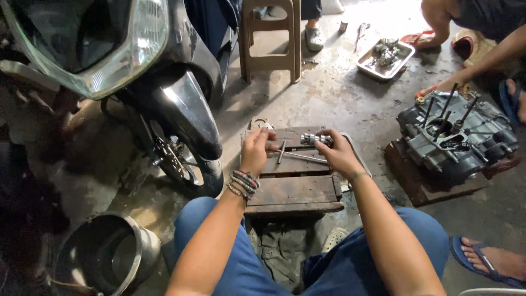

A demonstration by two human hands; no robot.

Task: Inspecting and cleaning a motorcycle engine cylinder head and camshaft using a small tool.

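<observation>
1. Nearest the camera, at the bottom of the frame, your knees in blue trousers (350, 263) spread to either side of a low wooden bench (296, 189).
2. Your left hand (256, 152), with beaded bracelets (244, 183) at the wrist, sits at centre frame over the bench; its fingers are curled together, pinching the end of a thin metal rod (298, 157) that lies across the wood.
3. Your right hand (339, 154) is just beside it, fingers curled around a small ridged metal shaft (315, 139), held just above the bench top.
4. A short metal pin (281, 152) lies on the bench between your hands.
5. At the right of the frame, an engine case (455, 137) with upright studs rests on a wooden block, and another person's arm (487, 55) reaches toward it.
6. At upper right, a metal tray (385, 59) of parts sits on the concrete floor.
7. At upper left stands a scooter (137, 71), its front wheel (181, 161) near the bench.
8. At lower left, a round metal drum (107, 257) lies on the floor.
</observation>
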